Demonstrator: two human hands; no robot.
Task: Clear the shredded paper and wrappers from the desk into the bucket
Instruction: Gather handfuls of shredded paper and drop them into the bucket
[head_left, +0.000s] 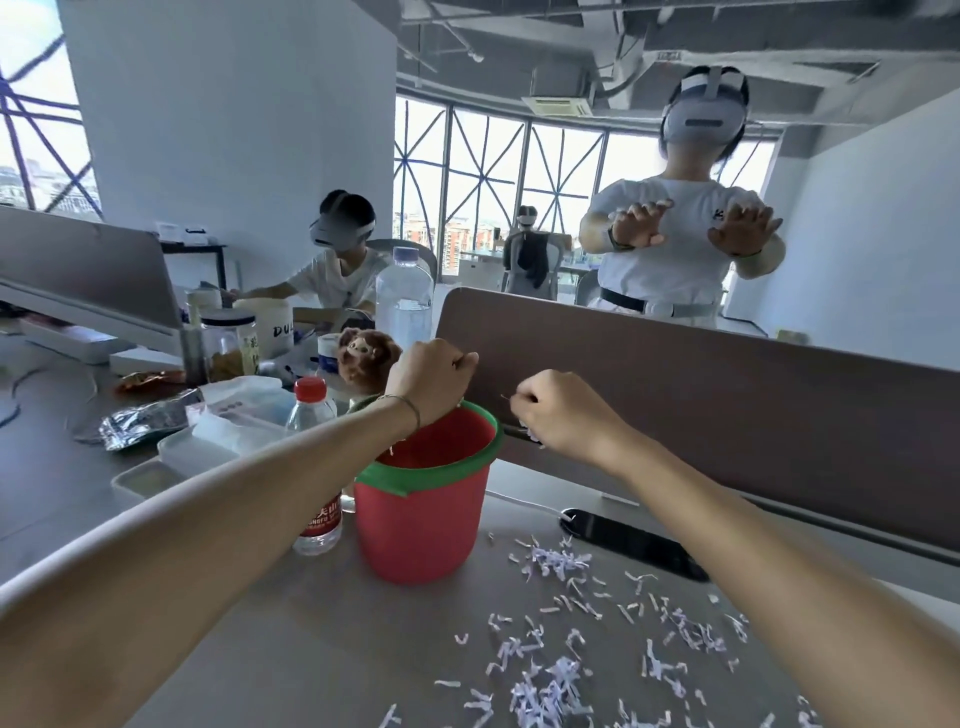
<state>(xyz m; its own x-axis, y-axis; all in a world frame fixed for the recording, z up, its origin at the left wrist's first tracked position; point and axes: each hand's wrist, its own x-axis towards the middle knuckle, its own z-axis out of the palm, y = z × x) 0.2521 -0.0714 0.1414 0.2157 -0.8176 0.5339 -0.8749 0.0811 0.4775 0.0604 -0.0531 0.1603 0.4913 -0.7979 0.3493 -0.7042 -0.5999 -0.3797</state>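
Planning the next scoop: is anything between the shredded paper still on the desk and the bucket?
Nothing visible blocks it. The shredded paper lies on bare desk to the right of and nearer than the red bucket. The water bottle stands on the bucket's far-left side, and the dark slot lies behind the scraps.

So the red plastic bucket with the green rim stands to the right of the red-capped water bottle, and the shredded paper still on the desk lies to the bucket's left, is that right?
Not quite: the head view shows the shredded paper lying to the right of the red plastic bucket with the green rim, not its left. The bucket does stand right of the red-capped water bottle.
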